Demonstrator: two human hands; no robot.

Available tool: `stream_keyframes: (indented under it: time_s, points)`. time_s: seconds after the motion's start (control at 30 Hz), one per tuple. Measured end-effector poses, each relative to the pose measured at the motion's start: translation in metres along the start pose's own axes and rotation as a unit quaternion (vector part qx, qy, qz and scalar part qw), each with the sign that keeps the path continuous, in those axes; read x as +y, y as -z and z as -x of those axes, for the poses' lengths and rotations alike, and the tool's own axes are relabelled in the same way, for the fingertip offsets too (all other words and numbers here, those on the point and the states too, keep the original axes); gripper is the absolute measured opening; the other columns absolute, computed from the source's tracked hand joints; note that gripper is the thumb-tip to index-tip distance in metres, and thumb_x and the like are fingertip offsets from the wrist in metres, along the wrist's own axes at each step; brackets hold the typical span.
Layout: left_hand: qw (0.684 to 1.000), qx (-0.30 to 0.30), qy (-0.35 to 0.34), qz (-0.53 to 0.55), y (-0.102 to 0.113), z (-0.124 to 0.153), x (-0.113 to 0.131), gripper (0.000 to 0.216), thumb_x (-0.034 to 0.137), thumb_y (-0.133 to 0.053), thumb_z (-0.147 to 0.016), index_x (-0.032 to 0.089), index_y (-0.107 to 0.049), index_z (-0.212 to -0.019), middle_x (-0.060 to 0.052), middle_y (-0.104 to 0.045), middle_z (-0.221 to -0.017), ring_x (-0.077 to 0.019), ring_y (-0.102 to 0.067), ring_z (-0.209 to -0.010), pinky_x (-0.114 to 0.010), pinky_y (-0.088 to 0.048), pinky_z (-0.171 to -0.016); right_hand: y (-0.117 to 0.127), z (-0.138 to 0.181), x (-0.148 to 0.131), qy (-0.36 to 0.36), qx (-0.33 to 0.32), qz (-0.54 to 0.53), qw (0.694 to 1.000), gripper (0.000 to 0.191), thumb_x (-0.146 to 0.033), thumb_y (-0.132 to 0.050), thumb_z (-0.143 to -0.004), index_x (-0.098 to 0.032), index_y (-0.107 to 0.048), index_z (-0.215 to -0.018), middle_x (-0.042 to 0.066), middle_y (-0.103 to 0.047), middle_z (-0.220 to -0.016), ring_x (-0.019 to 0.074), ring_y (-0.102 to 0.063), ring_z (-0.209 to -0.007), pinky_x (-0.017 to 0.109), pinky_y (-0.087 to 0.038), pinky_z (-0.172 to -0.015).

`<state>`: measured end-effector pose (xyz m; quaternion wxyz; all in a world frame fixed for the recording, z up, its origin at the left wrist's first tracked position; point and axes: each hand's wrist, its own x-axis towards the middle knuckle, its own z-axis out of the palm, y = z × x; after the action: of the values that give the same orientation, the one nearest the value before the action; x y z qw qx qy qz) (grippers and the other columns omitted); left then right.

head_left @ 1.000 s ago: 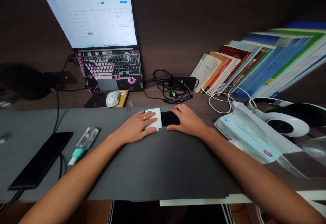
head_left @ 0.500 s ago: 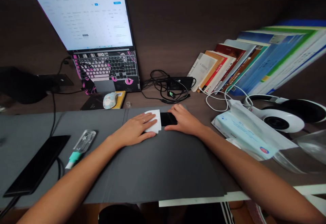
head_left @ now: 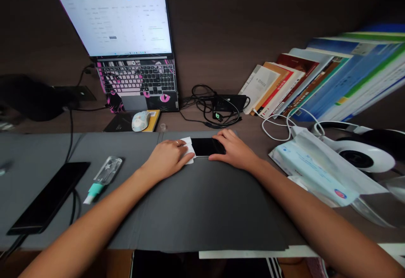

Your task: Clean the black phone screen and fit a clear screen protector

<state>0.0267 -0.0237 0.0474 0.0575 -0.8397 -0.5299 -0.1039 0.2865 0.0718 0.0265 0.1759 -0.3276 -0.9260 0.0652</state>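
at the far left of the table [head_left: 253, 131] a black slab-shaped device [head_left: 49, 198] lies slantwise on a gray mat [head_left: 205, 210], a cable running from its near end. to its right a clear bottle [head_left: 109, 170] with a teal and white top lies on its side. behind the mat stands a laptop [head_left: 137, 84], screen raised and lit, its cover patterned in black and pink; just in front of it a pale mouse [head_left: 141, 121] rests on a yellow book [head_left: 154, 117]. the left hand [head_left: 166, 157] lies low on the mat, its fingers curled down over a white tissue [head_left: 190, 147] — thumb along the near side, fingertips partly hidden. the tissue meets the left end of a dark phone [head_left: 204, 147], which lies flat near the mat's far edge. at the phone's other end the right hand [head_left: 232, 148] has it between thumb and fingers — parted only as wide as the phone, one at each long edge. behind lies a black charger [head_left: 229, 102] among looped cords; farther right come leaning books [head_left: 284, 84], a pale blue tissue pack [head_left: 316, 170] and white headphones [head_left: 370, 155].
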Motion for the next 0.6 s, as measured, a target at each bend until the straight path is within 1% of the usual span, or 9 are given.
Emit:
stream_keyframes:
  time_s: [0.07, 0.17, 0.27, 0.4, 0.5, 0.57, 0.6]
  points:
    - [1.000, 0.013, -0.004, -0.006, -0.001, 0.001, 0.001, 0.044, 0.044, -0.045, -0.106, 0.014, -0.077, -0.101, -0.015, -0.075, -0.113, -0.0317, -0.068, -0.113, -0.049, -0.052, -0.102, -0.001, 0.000, 0.001, 0.005, 0.003, 0.002, 1.000, 0.069, -0.065, -0.071, -0.083, -0.014, -0.062, -0.128, 0.016, -0.060, -0.118, 0.0337, -0.057, -0.111, 0.050, -0.051, -0.098]
    - [0.999, 0.021, -0.030, 0.012, -0.007, 0.002, 0.000, 0.048, 0.048, -0.046, -0.105, 0.009, -0.072, -0.116, -0.018, -0.069, -0.129, -0.0331, -0.058, -0.131, -0.049, -0.042, -0.115, -0.002, 0.000, 0.002, 0.014, 0.011, -0.002, 1.000, 0.067, -0.064, -0.071, -0.083, -0.016, -0.062, -0.129, 0.015, -0.060, -0.119, 0.0338, -0.057, -0.111, 0.050, -0.052, -0.097]
    - [0.998, 0.004, -0.048, 0.046, -0.014, 0.000, -0.001, 0.056, 0.053, -0.042, -0.105, 0.010, -0.061, -0.135, -0.018, -0.058, -0.145, -0.0313, -0.053, -0.137, -0.049, -0.038, -0.119, -0.004, 0.001, 0.002, 0.019, 0.026, -0.003, 0.999, 0.068, -0.064, -0.071, -0.083, -0.018, -0.060, -0.133, 0.016, -0.060, -0.120, 0.0349, -0.057, -0.113, 0.053, -0.052, -0.097]
    - [0.993, -0.031, -0.083, 0.074, -0.021, -0.004, 0.001, 0.065, 0.058, -0.037, -0.105, 0.012, -0.045, -0.150, -0.017, -0.042, -0.159, -0.0314, -0.039, -0.148, -0.053, -0.029, -0.123, -0.003, 0.000, 0.000, 0.023, 0.031, 0.014, 0.999, 0.078, -0.065, -0.072, -0.082, -0.014, -0.055, -0.138, 0.019, -0.062, -0.120, 0.0362, -0.059, -0.113, 0.054, -0.053, -0.097]
    - [0.989, -0.039, -0.104, 0.099, -0.026, -0.006, 0.004, 0.069, 0.059, -0.036, -0.105, 0.013, -0.032, -0.157, -0.016, -0.035, -0.163, -0.0310, -0.030, -0.152, -0.054, -0.023, -0.125, 0.000, 0.000, -0.007, 0.077, 0.034, 0.008, 0.996, 0.078, -0.062, -0.067, -0.087, -0.013, -0.049, -0.144, 0.021, -0.059, -0.135, 0.0357, -0.054, -0.127, 0.054, -0.047, -0.106]
    - [0.985, -0.019, -0.113, 0.132, -0.028, -0.007, 0.005, 0.071, 0.057, -0.038, -0.105, 0.014, -0.024, -0.159, -0.017, -0.034, -0.163, -0.0294, -0.030, -0.152, -0.054, -0.024, -0.125, 0.003, 0.000, -0.013, 0.136, 0.020, -0.014, 0.990, 0.078, -0.059, -0.063, -0.092, -0.014, -0.040, -0.151, 0.020, -0.050, -0.150, 0.0328, -0.046, -0.140, 0.052, -0.041, -0.115]
    - [0.982, -0.002, -0.114, 0.150, -0.028, -0.007, 0.004, 0.070, 0.055, -0.040, -0.105, 0.014, -0.023, -0.159, -0.017, -0.036, -0.162, -0.0289, -0.032, -0.152, -0.053, -0.026, -0.125, 0.003, 0.000, -0.015, 0.164, 0.007, -0.029, 0.986, 0.080, -0.058, -0.062, -0.094, -0.015, -0.035, -0.155, 0.019, -0.046, -0.155, 0.0309, -0.041, -0.144, 0.051, -0.038, -0.117]
